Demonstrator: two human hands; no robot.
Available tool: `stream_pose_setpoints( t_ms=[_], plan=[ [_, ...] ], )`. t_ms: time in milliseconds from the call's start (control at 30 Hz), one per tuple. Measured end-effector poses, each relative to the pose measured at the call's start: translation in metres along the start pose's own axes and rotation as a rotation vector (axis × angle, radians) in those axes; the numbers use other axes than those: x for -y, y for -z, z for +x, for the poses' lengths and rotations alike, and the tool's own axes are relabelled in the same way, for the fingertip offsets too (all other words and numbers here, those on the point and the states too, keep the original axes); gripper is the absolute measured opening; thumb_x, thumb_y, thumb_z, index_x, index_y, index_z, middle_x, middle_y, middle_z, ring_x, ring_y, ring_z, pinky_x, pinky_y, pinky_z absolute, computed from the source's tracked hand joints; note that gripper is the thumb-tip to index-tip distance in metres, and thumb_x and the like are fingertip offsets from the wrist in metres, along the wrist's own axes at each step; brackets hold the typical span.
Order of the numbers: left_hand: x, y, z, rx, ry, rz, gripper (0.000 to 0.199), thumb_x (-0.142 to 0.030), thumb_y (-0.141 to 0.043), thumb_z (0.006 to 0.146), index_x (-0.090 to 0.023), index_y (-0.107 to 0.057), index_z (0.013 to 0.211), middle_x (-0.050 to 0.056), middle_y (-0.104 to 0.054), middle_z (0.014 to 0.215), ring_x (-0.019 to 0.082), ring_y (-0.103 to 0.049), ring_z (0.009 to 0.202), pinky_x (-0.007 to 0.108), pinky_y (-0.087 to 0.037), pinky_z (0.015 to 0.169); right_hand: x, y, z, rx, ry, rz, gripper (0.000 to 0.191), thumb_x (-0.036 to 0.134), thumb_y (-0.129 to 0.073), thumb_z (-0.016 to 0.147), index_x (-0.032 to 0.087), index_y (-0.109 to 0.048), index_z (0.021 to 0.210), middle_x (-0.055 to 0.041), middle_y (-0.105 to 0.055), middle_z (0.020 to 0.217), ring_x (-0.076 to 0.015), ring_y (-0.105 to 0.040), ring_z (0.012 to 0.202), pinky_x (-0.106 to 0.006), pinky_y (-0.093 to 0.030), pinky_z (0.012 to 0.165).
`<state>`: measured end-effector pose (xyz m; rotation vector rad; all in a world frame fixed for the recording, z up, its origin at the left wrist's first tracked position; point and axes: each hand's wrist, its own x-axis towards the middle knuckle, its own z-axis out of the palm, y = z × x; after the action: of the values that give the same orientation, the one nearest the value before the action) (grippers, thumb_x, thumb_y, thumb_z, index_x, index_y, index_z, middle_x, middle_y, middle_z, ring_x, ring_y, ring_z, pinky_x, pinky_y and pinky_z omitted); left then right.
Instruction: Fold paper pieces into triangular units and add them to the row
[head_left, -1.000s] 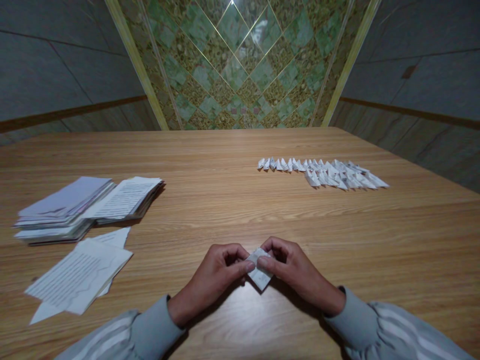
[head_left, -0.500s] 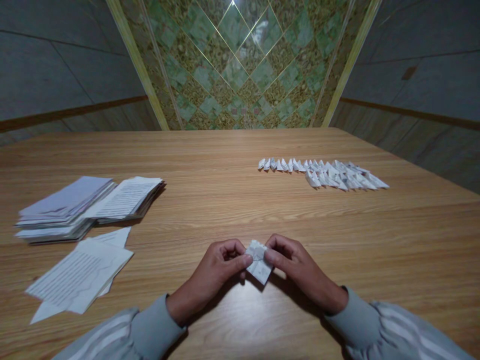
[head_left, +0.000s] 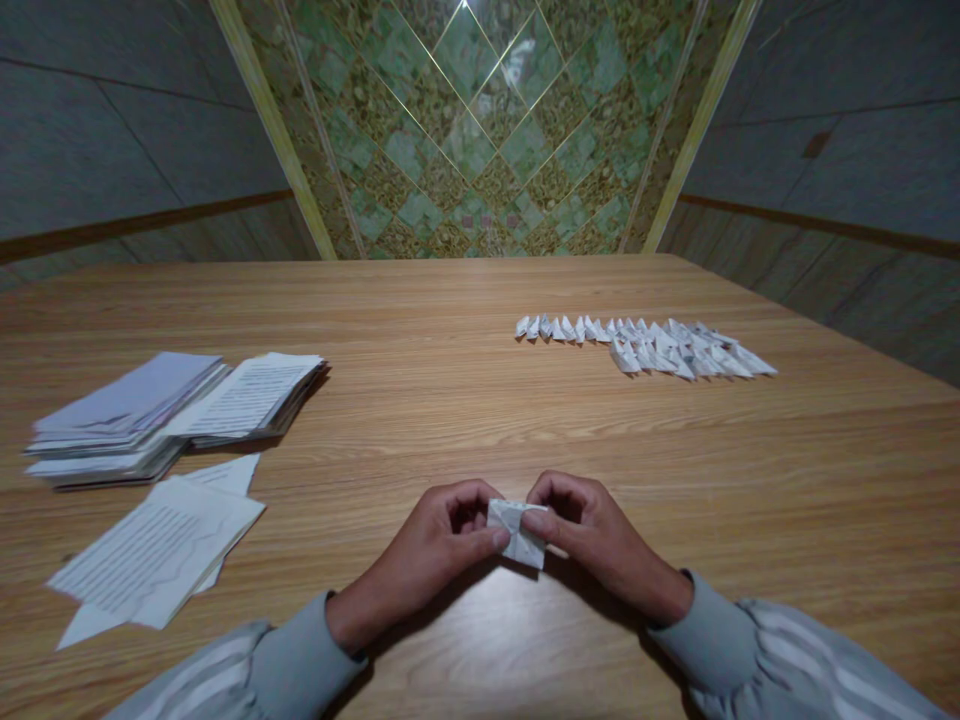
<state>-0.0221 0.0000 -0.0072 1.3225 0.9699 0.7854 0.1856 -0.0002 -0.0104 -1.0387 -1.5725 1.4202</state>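
Observation:
Between my two hands is a small folded piece of white paper, squarish, with creases and faint marks on its face. My left hand pinches its left side, thumb on the near face. On the right side, my right hand grips it the same way, its thumb lying across the upper right part. The fingertips behind the paper are mostly hidden. Both hands are just above the wooden table, close to its front.
Rows of small folded paper pieces stand at the back right. To the left lie a thick stack of papers, an adjoining pile of lined sheets and several loose written sheets. A tiled wall rises behind the table.
The folded paper has turned from a diamond-like slant to nearly level edges. My left thumb has slid lower on it; both hands still hold it.

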Motion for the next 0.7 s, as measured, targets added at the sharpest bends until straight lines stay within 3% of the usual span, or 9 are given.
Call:
stream_pose_setpoints(
  t_ms=[233,400,600,700],
  plan=[
    [0.001,0.000,0.001,0.023,0.015,0.024,0.026,-0.034,-0.079,0.072,-0.014,-0.063,0.074,-0.004,-0.050,0.061,0.009,-0.039,0.057,0.022,-0.027,0.052,0.001,0.000,0.001,-0.015,0.036,-0.012,0.040,0.050,-0.067,0.088,0.018,-0.056,0.068,0.0030,-0.050,0.064,-0.0119,-0.043,0.062,-0.025,-0.034,0.058],
    [0.002,-0.004,-0.001,0.065,0.053,-0.214,0.035,-0.039,-0.082,0.074,-0.015,-0.060,0.087,0.001,-0.064,0.072,0.012,-0.057,0.061,0.023,-0.040,0.057,0.002,0.000,0.002,-0.019,0.057,0.058,0.030,0.047,-0.069,0.086,0.019,-0.060,0.090,0.0017,-0.055,0.078,-0.0139,-0.050,0.072,-0.026,-0.040,0.065],
    [0.003,-0.007,-0.001,0.014,0.056,-0.339,0.038,-0.038,-0.085,0.074,-0.015,-0.057,0.086,0.003,-0.069,0.073,0.013,-0.063,0.062,0.024,-0.046,0.060,0.008,-0.007,-0.003,0.017,0.043,0.066,0.033,0.036,-0.079,0.076,0.020,-0.056,0.092,-0.0002,-0.062,0.083,-0.0164,-0.058,0.076,-0.028,-0.044,0.068],
    [0.004,-0.009,-0.001,0.035,0.042,-0.361,0.038,-0.039,-0.085,0.074,-0.016,-0.056,0.084,0.001,-0.066,0.071,0.012,-0.060,0.061,0.024,-0.047,0.061,0.012,-0.010,-0.004,-0.038,0.094,-0.077,0.028,0.031,-0.080,0.075,0.020,-0.058,0.087,-0.0003,-0.063,0.082,-0.0168,-0.058,0.075,-0.028,-0.042,0.066]
  ],
)
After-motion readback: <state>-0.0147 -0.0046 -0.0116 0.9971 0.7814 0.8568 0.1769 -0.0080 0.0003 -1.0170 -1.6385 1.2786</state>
